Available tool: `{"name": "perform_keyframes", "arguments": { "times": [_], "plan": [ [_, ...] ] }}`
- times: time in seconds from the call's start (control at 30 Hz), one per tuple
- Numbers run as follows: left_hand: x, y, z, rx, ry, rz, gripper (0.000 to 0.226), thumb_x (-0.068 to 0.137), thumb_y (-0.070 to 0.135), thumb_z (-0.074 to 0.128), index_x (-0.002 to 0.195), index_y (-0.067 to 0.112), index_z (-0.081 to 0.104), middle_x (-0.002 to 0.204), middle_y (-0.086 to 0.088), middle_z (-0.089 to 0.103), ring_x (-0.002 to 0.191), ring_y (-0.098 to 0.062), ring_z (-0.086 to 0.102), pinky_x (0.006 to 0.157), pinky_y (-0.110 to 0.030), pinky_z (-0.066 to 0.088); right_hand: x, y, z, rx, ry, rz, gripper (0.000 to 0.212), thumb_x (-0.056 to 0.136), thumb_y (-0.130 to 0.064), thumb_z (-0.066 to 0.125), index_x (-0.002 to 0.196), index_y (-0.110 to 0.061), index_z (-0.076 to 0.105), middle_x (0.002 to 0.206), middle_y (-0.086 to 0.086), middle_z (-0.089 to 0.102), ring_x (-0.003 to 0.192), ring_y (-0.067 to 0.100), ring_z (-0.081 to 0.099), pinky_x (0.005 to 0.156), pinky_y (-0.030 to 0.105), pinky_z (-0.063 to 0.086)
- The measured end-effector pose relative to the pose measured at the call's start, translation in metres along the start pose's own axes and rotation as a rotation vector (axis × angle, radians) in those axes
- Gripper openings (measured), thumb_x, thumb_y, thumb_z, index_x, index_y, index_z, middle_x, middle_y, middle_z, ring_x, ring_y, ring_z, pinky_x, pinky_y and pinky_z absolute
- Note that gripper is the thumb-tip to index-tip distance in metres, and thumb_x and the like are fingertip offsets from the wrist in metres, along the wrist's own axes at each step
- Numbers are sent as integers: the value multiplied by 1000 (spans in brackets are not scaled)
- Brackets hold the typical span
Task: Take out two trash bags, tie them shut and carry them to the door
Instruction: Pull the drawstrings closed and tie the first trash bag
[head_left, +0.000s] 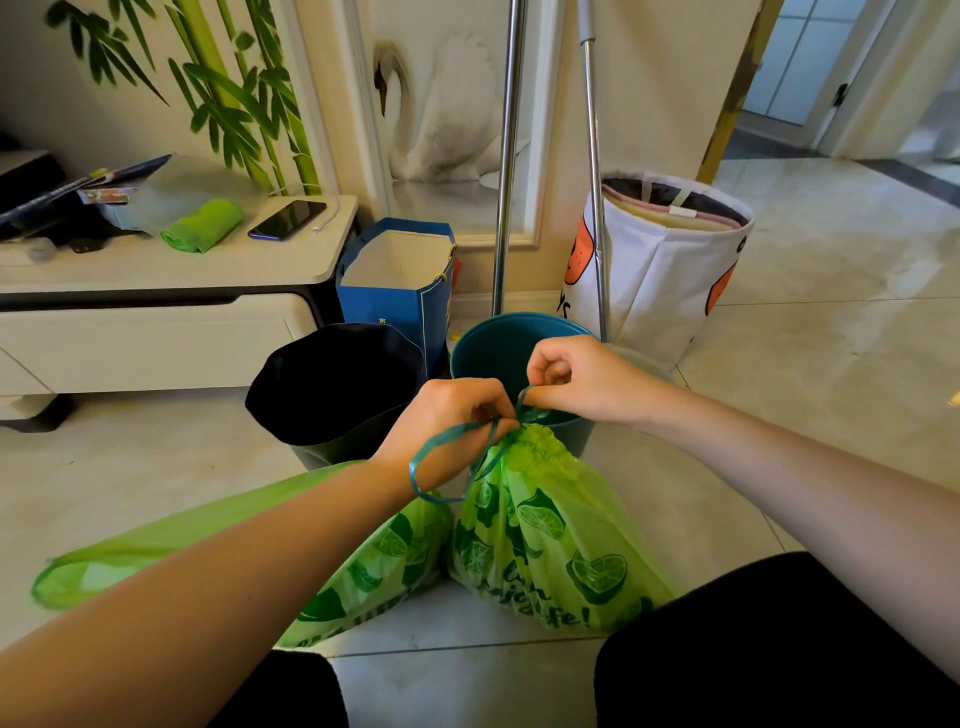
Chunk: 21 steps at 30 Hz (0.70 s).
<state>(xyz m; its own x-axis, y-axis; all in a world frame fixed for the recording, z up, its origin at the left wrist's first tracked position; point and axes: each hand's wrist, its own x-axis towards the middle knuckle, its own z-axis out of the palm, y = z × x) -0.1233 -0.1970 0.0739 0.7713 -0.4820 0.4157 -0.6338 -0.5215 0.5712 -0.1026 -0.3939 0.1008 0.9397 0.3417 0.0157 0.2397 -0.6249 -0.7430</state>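
Observation:
A full green trash bag (550, 535) printed with limes stands on the tiled floor between my knees, its neck gathered tight. A teal drawstring (441, 452) loops out from the neck. My left hand (452, 421) and my right hand (576, 376) both pinch this drawstring just above the bag's neck. A second green trash bag (374, 566) lies on its side to the left, partly hidden under my left forearm, its mouth (57, 582) lying open on the floor.
A teal bin (488, 348) and a dark bin (332, 384) stand just behind the bags. Behind them are a blue paper bag (395, 296), two metal poles (506, 156) and a white laundry basket (670, 270). A low cabinet (171, 312) holds a bag roll and phone. A doorway (831, 78) opens far right.

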Motion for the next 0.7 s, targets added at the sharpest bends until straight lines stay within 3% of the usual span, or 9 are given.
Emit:
{"name": "perform_keyframes", "arguments": {
  "times": [0.13,0.2,0.33,0.43,0.5,0.57,0.63,0.7],
  "plan": [
    [2,0,4,-22,9,-44,4,79,16,74,82,15,72,75,4,72,78,-6,64,68,-15,51,-1,1,-3,13,19,4,10,79,-16,71,82,-19,63,64,-1,63,56,7,54,60,21,42],
    [3,-2,5,-46,16,-63,5,79,15,75,83,14,72,74,1,72,77,-7,65,67,-18,52,-4,-2,-6,-119,9,-26,3,86,-20,65,88,-17,65,68,-1,62,58,6,51,57,15,37],
    [7,-3,9,-63,6,-77,4,80,14,74,82,12,71,69,11,66,71,1,64,67,-20,53,-5,-1,-10,-527,-45,-64,38,98,-37,41,77,-10,60,76,7,62,78,17,46,69,32,38],
    [6,-3,9,-69,1,-80,3,81,12,73,82,12,71,68,11,65,72,-6,65,67,-23,53,-3,0,-11,-644,-31,-40,52,97,-44,40,62,-8,52,64,6,49,74,19,39,73,36,35],
    [6,-4,9,-64,-1,-84,2,81,12,73,82,11,71,66,15,63,70,-7,65,68,-25,54,-1,-4,-14,-504,43,2,48,94,-39,50,62,-4,52,59,5,44,66,18,38,67,31,30],
    [6,-5,8,-66,3,-89,2,81,12,72,82,12,71,63,17,61,69,-7,65,67,-26,54,-2,-5,-17,-152,104,114,31,89,-30,61,71,-6,56,63,3,47,63,16,44,63,31,36],
    [7,-6,9,-64,4,-94,3,81,14,73,83,13,70,63,19,60,69,-7,65,67,-24,54,-3,-4,-17,129,81,227,18,87,-25,65,77,-12,58,73,3,60,72,15,58,74,35,51],
    [7,-6,9,-84,-13,-104,3,82,13,73,83,14,70,61,20,60,62,-4,65,65,-21,54,-3,2,-16,272,57,290,15,87,-23,66,76,-15,59,76,6,64,73,16,64,83,39,55]
  ]
}}
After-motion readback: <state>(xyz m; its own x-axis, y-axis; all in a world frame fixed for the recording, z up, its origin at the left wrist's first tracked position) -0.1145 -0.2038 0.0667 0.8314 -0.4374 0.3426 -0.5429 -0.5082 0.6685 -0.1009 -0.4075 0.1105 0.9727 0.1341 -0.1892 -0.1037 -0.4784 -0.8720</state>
